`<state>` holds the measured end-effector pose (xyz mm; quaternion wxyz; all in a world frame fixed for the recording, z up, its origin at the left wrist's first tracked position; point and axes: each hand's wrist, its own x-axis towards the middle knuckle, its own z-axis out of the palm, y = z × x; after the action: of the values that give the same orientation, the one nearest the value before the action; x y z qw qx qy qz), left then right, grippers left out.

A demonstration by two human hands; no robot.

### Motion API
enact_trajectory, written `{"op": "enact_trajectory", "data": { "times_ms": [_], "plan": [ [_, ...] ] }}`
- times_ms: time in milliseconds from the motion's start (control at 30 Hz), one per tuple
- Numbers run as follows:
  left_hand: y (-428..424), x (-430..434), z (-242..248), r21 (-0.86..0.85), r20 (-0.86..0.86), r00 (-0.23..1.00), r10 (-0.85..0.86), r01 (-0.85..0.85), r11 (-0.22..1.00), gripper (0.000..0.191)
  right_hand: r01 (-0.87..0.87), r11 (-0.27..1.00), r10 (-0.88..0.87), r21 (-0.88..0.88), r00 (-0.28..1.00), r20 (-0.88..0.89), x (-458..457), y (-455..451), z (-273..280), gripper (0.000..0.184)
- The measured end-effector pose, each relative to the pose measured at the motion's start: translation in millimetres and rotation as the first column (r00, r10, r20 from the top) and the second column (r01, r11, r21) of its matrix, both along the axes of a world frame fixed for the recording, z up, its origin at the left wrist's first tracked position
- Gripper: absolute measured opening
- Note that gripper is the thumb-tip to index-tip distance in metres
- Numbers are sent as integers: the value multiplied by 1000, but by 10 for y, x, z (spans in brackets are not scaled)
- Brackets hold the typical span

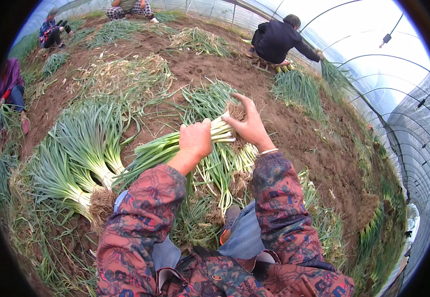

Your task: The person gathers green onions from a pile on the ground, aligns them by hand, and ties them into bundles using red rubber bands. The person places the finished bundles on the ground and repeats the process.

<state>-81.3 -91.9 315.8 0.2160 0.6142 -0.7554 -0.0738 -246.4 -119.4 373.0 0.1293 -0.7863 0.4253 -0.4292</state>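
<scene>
My left hand [195, 140] is closed around a bunch of green allium plants [218, 130], like green garlic or young leeks, at the pale lower stems. The leaves trail to the lower left over my forearm. My right hand [251, 124] spreads thumb and forefinger about the brown root end [236, 111], the thumb touching the stems; its other fingers are hidden. Loose plants [220, 174] lie on the ground below, with roots towards my feet. To the left rest several bundles [85, 196], bound near the white stems, their roots [101, 206] matted.
Beyond my hands lies a leafy heap [207, 98] on bare soil [200, 70]. A person in dark clothes [278, 41] crouches at the upper right beside laid-out plants [298, 89]. Other people sit at the far left and top. Plastic greenhouse film [415, 148] on hoops curves along the right.
</scene>
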Motion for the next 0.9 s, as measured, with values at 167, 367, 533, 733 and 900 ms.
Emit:
{"op": "enact_trajectory", "data": {
  "times_ms": [167,367,533,733,900],
  "plan": [
    [-5,27,-113,-42,93,993,-79,83,996,29,61,946,90,318,895,-438,-93,25,58,31],
    [25,-52,-260,-20,149,973,-176,181,983,27,107,877,163,469,851,-499,-182,-11,-28,29],
    [27,-66,-370,-31,182,957,-226,236,971,24,73,765,240,640,890,-388,-304,-42,-165,39],
    [53,-123,-464,39,220,925,-311,310,950,25,65,715,297,696,873,-386,-445,-78,-365,42],
    [70,-131,-479,46,249,903,-349,349,936,29,1,710,345,704,871,-350,-535,-109,-470,47]
  ]
}}
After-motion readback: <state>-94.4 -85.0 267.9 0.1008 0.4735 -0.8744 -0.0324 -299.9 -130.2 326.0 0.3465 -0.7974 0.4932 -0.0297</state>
